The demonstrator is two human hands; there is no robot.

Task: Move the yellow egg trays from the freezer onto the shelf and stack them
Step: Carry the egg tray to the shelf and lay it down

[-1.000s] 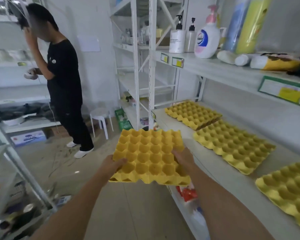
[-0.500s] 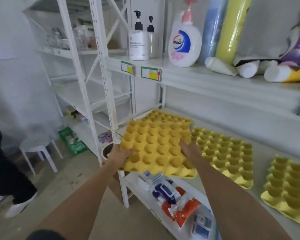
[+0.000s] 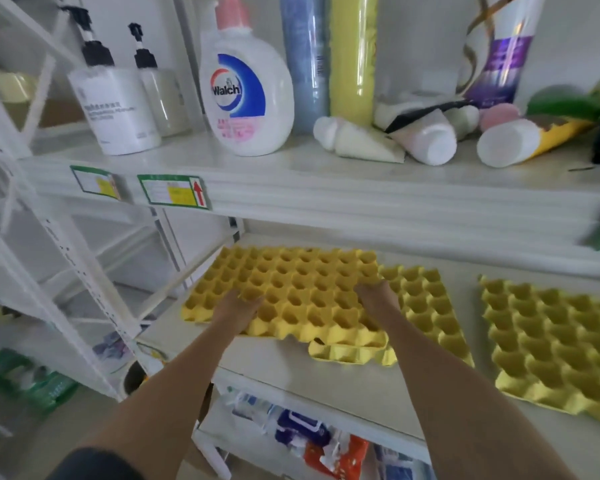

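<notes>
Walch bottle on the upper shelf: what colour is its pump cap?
Pink, on the white Walch bottle; only the head view shows it.

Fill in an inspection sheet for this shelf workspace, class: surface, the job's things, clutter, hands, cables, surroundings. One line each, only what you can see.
Surface: white middle shelf, bare along its front.
Job's things: held yellow egg tray lies over the leftmost shelf tray, which peeks out below; middle tray and right tray lie flat, single.
Clutter: upper shelf holds pump bottles, Walch bottle, rolls and fallen tubes; packets on the lower shelf.
Hands: left hand and right hand grip the held tray's near edge.
Cables: nothing seen.
Surroundings: white racking to the left; shelf labels.
</notes>
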